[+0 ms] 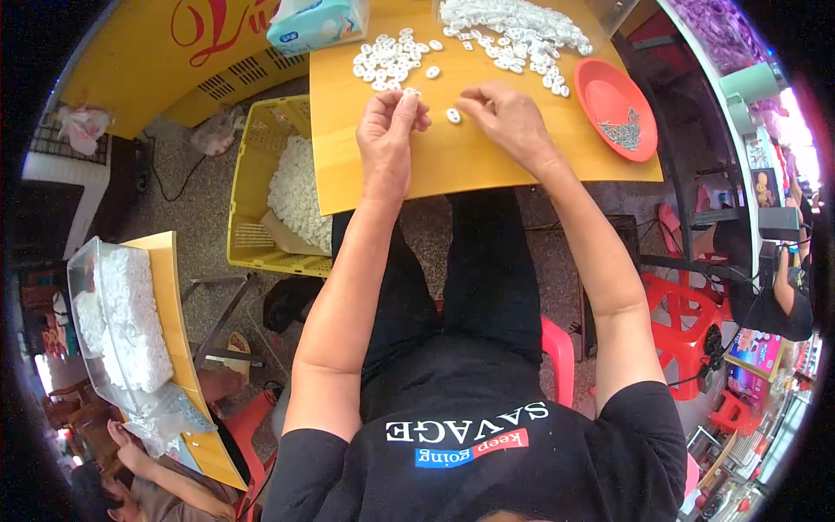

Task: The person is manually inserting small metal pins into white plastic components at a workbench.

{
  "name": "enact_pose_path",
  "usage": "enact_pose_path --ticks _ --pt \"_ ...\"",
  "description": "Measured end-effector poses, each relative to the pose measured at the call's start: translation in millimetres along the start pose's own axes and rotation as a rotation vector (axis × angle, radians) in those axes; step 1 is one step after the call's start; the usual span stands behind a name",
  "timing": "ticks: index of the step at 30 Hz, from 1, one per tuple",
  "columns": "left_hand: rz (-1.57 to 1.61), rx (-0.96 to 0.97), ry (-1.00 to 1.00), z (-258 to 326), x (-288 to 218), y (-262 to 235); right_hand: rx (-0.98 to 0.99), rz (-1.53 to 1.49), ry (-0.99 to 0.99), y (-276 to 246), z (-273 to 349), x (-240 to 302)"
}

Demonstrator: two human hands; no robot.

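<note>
Over the yellow tabletop (522, 165), my left hand (391, 130) pinches a small white oval plastic piece (411, 92) between thumb and fingers. My right hand (509, 122) hovers to its right with thumb and forefinger pressed together. Whatever that pinch holds, if anything, is too small to make out. Just left of the right fingertips lies a single white oval piece with dark holes (453, 115). Beyond my left hand spreads a loose group of similar pieces (383, 59). A red plastic dish (604, 83) at the right contains a heap of small silvery metal parts (624, 132).
A large heap of white pieces (513, 24) covers the table's far side. A tissue pack (317, 26) sits far left. Below the left edge stands a yellow crate (248, 187) of white pieces. Another person's hand (130, 452) shows lower left, by a clear bin (87, 261). Red stools (683, 317) stand right.
</note>
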State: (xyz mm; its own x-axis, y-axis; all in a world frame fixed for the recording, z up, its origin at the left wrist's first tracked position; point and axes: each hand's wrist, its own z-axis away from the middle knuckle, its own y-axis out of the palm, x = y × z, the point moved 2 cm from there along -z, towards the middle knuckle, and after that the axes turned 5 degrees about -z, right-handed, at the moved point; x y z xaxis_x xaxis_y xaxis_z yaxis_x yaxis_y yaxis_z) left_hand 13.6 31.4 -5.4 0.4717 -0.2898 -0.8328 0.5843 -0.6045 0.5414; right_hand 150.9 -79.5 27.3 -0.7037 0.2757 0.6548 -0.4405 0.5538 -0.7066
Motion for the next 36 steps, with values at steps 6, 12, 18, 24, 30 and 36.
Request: enact_pose_path --ticks 6,12,18,24,30,36 --pt "-0.090 0.020 -0.015 0.4 0.0 0.7 0.018 0.155 -0.123 4.9 8.2 10.2" --pt "-0.149 0.070 0.011 2.6 -2.8 9.0 0.032 -0.189 0.034 4.4 8.8 8.8" --pt "-0.294 0.147 -0.027 8.6 -7.0 12.1 0.116 -0.500 0.223 3.3 10.8 12.6" --pt "-0.274 0.127 0.007 5.2 -6.3 11.0 0.026 -0.816 0.249 6.3 15.6 17.9" --pt "-0.234 0.123 -0.008 5.8 -6.8 11.8 -0.073 -0.933 0.262 17.6 21.6 13.2" --pt "-0.271 0.155 -0.005 4.7 -3.4 8.7 -0.062 -1.060 0.234 10.5 27.0 21.2"
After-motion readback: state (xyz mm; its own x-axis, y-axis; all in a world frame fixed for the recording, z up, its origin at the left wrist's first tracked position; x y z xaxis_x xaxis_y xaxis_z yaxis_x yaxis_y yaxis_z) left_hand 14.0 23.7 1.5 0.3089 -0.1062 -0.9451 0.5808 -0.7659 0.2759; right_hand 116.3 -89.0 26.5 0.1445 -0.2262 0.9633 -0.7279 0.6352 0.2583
